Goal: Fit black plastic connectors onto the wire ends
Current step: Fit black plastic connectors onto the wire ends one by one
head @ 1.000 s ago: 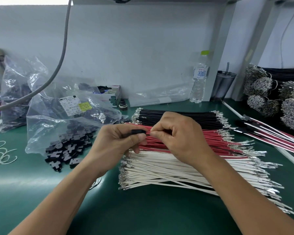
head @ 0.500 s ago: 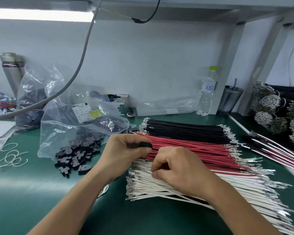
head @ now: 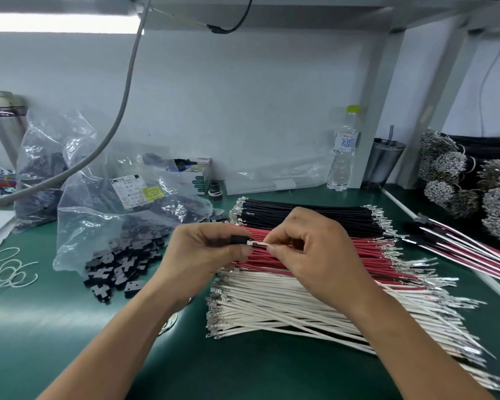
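The left hand (head: 205,255) pinches a small black connector (head: 239,239) between thumb and curled forefinger, its open end facing right. The right hand (head: 315,249) pinches a white wire (head: 259,243) just behind its metal tip, thumb and forefinger closed tight on it — the tip sits right at the connector's mouth, touching or nearly so (I cannot tell whether it is already inside). Both hands hover above the red wires (head: 344,259). Beyond the right fingers lies a row of black wires (head: 300,212); below the fingers, nearer the person, spreads a row of white wires (head: 286,301). Left of the left fingers, loose black connectors (head: 119,267) spill from a clear plastic bag (head: 98,215) onto the green mat (head: 55,327).
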`<state>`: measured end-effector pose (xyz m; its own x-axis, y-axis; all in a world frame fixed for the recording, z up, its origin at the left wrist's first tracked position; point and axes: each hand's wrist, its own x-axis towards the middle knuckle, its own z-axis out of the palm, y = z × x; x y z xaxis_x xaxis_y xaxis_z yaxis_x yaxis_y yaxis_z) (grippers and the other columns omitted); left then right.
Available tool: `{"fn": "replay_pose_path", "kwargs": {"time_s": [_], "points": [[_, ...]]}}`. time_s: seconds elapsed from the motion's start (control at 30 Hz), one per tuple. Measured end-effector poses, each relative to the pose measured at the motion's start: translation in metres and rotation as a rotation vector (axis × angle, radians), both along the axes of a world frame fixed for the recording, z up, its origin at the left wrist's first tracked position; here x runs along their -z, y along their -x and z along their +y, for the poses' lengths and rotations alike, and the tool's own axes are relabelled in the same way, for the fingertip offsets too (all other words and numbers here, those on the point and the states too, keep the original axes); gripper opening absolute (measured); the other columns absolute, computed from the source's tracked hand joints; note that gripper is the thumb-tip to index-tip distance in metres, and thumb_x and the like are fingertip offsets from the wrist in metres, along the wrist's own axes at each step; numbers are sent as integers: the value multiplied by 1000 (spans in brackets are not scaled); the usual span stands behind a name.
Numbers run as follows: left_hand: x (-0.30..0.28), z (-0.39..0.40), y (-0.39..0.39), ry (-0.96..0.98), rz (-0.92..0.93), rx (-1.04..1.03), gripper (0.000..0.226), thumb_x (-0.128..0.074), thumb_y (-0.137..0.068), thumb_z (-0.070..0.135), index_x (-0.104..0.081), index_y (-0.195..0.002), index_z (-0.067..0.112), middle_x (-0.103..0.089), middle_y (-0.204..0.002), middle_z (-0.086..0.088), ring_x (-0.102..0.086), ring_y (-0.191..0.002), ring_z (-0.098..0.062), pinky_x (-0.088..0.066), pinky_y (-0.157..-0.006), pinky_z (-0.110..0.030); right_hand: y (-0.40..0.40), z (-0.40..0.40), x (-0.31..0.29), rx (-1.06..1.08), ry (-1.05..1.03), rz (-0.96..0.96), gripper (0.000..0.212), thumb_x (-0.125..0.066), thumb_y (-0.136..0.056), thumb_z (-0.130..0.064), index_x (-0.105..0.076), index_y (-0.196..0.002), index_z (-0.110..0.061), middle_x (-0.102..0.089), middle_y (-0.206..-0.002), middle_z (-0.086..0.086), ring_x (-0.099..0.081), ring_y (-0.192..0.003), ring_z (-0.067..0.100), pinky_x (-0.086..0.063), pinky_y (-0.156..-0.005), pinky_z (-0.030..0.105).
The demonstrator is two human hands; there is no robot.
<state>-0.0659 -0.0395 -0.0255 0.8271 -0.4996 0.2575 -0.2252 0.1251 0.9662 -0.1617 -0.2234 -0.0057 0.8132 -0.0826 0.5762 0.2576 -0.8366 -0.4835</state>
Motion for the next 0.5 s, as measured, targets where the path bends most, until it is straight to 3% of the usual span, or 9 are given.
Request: {"fn": "replay_pose_path", "kwargs": {"time_s": [0.23,0.4,0.5], "points": [[-2,1,0,8,25,-18,28,-86,-65,12,-83,-93,11,-78,-82,-20,-72,-66,-21,-59,-62,-24,2,2,2,61,145,-180,8,-79,-86,-23,-73,-83,-29,-56,-82,-17,-57,-75,4,-48,-62,23],[-2,4,1,-3,26,1,27,-86,-65,13,-84,-92,14,-78,-84,-21,-73,-69,-24,-63,-66,-29,2,7,3,73,345,-288,5,-79,-86,-18,-74,-84,-21,-57,-82,-11,-53,-74,8,-49,-58,29],[-2,5,1,-1,33,9,28,-86,-63,14,-83,-91,12,-78,-83,-21,-73,-68,-24,-63,-67,-29,1,10,6,40,267,-242,5,-80,-85,-18,-76,-84,-21,-57,-80,-13,-54,-73,7,-48,-59,26]]}}
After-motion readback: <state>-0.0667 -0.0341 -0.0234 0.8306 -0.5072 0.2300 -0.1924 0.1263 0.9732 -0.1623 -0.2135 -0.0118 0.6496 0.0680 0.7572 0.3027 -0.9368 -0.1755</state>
